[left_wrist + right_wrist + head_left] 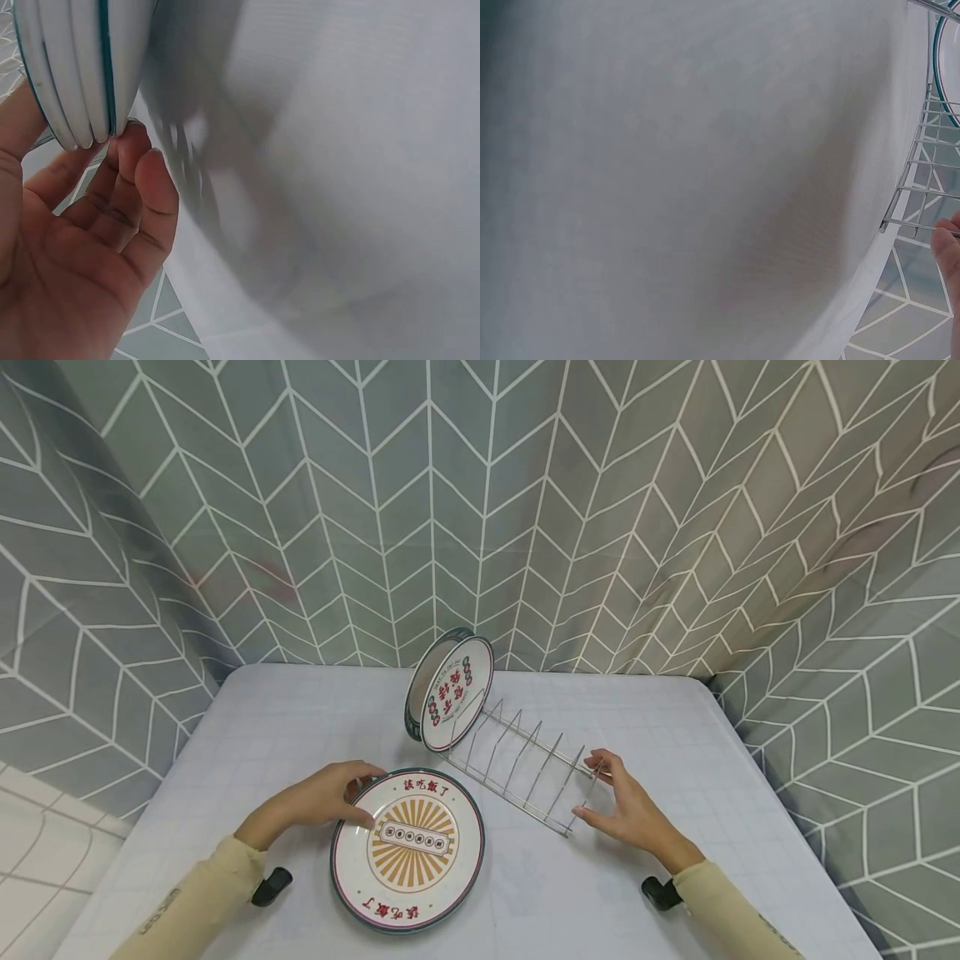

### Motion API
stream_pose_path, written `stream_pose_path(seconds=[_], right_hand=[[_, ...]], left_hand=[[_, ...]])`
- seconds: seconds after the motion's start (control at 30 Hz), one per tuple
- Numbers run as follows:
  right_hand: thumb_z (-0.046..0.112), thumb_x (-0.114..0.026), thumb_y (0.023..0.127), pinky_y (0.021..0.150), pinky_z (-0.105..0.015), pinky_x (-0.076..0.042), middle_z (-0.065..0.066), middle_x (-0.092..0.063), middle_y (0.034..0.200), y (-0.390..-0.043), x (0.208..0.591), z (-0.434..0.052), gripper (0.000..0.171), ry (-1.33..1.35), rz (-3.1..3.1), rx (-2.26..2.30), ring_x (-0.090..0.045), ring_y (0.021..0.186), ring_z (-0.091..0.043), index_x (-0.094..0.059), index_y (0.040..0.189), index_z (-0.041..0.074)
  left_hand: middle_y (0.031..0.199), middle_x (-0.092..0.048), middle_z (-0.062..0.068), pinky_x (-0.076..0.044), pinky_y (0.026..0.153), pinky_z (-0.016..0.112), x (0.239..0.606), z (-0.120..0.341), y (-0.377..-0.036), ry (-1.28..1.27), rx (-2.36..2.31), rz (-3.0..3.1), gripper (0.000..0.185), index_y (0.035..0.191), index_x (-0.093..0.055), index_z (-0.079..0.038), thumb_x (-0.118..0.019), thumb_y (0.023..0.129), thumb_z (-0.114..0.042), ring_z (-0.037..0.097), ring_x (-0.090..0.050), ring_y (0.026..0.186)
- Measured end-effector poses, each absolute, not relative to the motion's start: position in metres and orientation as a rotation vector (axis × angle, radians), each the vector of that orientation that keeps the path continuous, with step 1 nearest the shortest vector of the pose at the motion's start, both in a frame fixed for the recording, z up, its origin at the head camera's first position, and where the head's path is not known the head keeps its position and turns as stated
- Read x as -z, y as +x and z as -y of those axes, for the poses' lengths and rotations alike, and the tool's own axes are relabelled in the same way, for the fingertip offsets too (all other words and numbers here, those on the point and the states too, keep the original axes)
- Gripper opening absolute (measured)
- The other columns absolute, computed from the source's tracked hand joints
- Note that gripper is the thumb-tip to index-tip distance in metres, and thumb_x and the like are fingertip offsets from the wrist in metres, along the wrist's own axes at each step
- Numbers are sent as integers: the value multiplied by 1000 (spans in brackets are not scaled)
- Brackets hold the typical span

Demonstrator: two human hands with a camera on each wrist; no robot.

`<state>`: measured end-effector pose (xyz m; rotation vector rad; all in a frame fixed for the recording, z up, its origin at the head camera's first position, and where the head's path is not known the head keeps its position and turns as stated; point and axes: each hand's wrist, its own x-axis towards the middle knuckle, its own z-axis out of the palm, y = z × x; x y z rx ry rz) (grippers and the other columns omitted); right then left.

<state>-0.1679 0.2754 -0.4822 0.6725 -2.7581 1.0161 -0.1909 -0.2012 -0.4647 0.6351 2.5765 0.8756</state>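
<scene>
Two plates are showing in the head view: one plate is lying flat at lower centre of the frame, and a second plate is standing on edge in the far end of the wire rack, just above centre. Left hand is resting at the flat plate's upper-left rim, fingers curling over the edge; the left wrist view is showing fingertips touching the rim from below, so the grip is looking like a light pinch rather than a full grasp. Right hand is sitting at the rack's near end, thumb and fingers curling lightly round the end wire, steadying it.

Judgement on technique: getting the fingers well under the rim before lifting seems wise, since the glazed plate is lying flush on the cloth; keeping the rack braced should be stopping it from sliding.

Desk is wearing a pale cloth with a faint grid. Grey sheeting with a white chevron pattern is enclosing the back and both sides.
</scene>
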Motion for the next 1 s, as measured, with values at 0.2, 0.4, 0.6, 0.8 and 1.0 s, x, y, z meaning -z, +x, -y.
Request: stream_pose_path(seconds=[0.2, 0.4, 0.6, 0.8, 1.0], right_hand=[[20, -84, 76, 104, -43, -44, -16, -52, 132, -168, 481, -274, 89, 660, 2780, -1009, -51, 124, -30, -28, 143, 2], [20, -84, 75, 104, -42, -44, -16, -52, 132, -167, 480, -273, 89, 655, 2784, -1011, -51, 124, -29, -28, 143, 3], [20, -84, 77, 103, -47, -45, -18, -53, 131, -168, 481, -274, 87, 668, 2762, -1014, -52, 122, -33, -29, 142, 1], [21, -84, 77, 102, -46, -45, -18, -53, 131, -168, 481, -274, 87, 664, 2766, -1001, -53, 122, -31, -29, 142, 2], [22, -84, 76, 104, -44, -44, -16, -52, 133, -167, 480, -274, 89, 644, 2792, -1013, -52, 124, -28, -28, 143, 4]], left_hand=[[102, -65, -2, -50, 70, 24, 463, 204, -190, 650, -921, -2579, 70, 129, -60, -2, -84, 73, -36, 11, -55, 84], [96, -65, -3, -50, 66, 23, 461, 208, -193, 636, -924, -2587, 66, 130, -60, -3, -82, 76, -34, 11, -55, 81], [102, -64, -1, -50, 66, 22, 455, 209, -197, 667, -920, -2628, 61, 127, -60, -3, -84, 76, -28, 11, -55, 85], [100, -65, 0, -50, 64, 24, 439, 206, -198, 594, -886, -2643, 63, 130, -58, -7, -84, 76, -25, 13, -55, 82], [98, -69, 2, -51, 65, 27, 427, 205, -195, 561, -891, -2609, 67, 134, -54, -7, -83, 77, -23, 13, -58, 76]])
